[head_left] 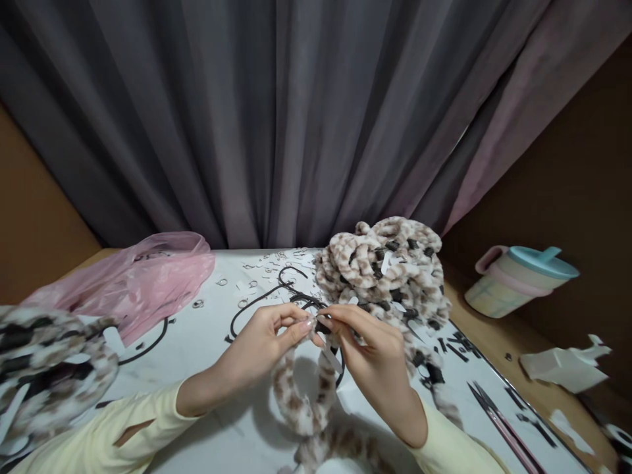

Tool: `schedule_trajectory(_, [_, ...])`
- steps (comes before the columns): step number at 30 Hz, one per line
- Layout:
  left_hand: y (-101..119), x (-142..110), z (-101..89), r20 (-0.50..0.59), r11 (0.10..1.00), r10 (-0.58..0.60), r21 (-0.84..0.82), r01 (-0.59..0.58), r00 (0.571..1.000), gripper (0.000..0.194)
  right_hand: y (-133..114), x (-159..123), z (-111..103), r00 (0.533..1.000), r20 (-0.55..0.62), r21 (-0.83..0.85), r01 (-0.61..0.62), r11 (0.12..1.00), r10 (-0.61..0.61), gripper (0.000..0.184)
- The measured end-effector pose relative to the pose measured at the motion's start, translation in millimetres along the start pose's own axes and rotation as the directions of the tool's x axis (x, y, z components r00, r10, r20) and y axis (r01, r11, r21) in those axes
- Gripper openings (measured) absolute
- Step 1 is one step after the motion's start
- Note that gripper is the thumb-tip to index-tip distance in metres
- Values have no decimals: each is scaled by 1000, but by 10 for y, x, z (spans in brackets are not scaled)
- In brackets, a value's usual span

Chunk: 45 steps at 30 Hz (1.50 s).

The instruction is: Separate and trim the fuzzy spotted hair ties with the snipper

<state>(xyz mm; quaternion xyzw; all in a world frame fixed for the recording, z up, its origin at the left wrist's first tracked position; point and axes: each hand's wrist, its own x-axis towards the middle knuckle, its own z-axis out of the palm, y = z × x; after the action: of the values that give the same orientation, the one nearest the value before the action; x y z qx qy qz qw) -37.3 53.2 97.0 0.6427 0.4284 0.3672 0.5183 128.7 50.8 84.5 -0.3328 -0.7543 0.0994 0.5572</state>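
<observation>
A brown-and-white fluffy plush strap (302,416) hangs as a loop below my hands. My left hand (266,342) is closed in a pinch on one end of it, thumb against fingers. My right hand (376,349) pinches the other end, where a black part and a white tag show. The two sets of fingertips almost meet, so the join between them is mostly hidden. Beneath the loop lies another piece of the same plush (340,447). Just behind the fingers is a loose bundle of black cord (257,299).
Plush straps are heaped at the back right (390,263) and at the left (93,388). A pink plastic bag (168,270) lies back left. Small metal rings (222,282) dot the white table. Tweezers (503,421), black strips (451,349) and a lidded cup (518,283) are right.
</observation>
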Motion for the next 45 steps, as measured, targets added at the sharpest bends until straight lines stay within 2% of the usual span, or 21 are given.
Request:
schedule_trajectory(2, [14,2,-1,3,999,9,42,-9,1000,19,7,16,-11,995,22,15,-103,995,102,13])
schedule_trajectory(4, [25,-5,0,-1,995,24,96,-24,1000,18,13,55,-39,959,110,57,-267,962,260,12])
schedule_trajectory(6, [23,-23,6,-17,983,58,177,-54,998,17,16,112,-81,859,263,114,-480,870,439,16])
schedule_trajectory(8, [2,-47,20,-44,958,113,270,-97,993,15,16,177,-128,713,424,157,-664,731,558,23])
schedule_trajectory(9, [-16,-59,29,-61,942,144,315,-118,988,13,16,208,-149,650,486,173,-727,665,584,25])
schedule_trajectory(11, [-61,-80,50,-88,914,190,380,-144,978,8,17,258,-183,567,557,200,-801,565,607,26])
schedule_trajectory(17, [-184,-104,103,-39,830,351,475,-292,935,9,153,270,-220,408,719,224,-902,368,563,19])
schedule_trajectory(21, [-193,-134,126,58,683,521,570,-457,852,16,322,241,-214,299,842,192,-944,268,449,21])
schedule_trajectory(24, [-146,-174,131,187,545,607,609,-576,773,22,392,234,-211,203,898,122,-967,224,390,20])
schedule_trajectory(28, [-75,-208,123,371,315,703,602,-734,606,28,432,204,-208,126,961,73,-974,215,245,18])
schedule_trajectory(31, [-75,-209,116,499,114,729,587,-801,469,20,456,160,-198,98,984,63,-973,222,151,16])
schedule_trajectory(35, [-143,-188,105,574,-87,755,569,-818,318,15,435,137,-210,118,971,60,-962,268,208,24])
schedule_trajectory(36, [-155,-178,99,580,-117,759,569,-814,296,15,411,145,-223,128,963,54,-953,298,235,26])
schedule_trajectory(37, [-157,-167,91,580,-122,759,571,-812,294,16,377,158,-238,148,951,49,-939,340,272,27])
schedule_trajectory(38, [-148,-153,80,562,-81,758,584,-808,331,18,335,173,-255,181,931,44,-917,396,318,25])
schedule_trajectory(39, [-128,-139,66,516,16,752,609,-793,411,19,286,188,-272,233,899,37,-884,466,371,22])
schedule_trajectory(40, [-99,-122,49,440,164,728,632,-757,525,18,233,199,-285,316,851,34,-831,555,420,17])
schedule_trajectory(42, [-25,-85,4,230,544,570,613,-573,789,11,125,200,-294,550,710,21,-642,767,441,7])
schedule_trajectory(43, [12,-63,-23,135,711,437,553,-434,889,8,76,186,-288,671,631,7,-506,862,389,2])
schedule_trajectory(44, [44,-41,-53,75,832,296,469,-296,952,11,31,164,-275,774,556,-10,-358,934,303,4])
schedule_trajectory(45, [67,-18,-84,61,908,175,377,-185,983,16,-7,133,-255,846,494,-30,-215,976,202,7])
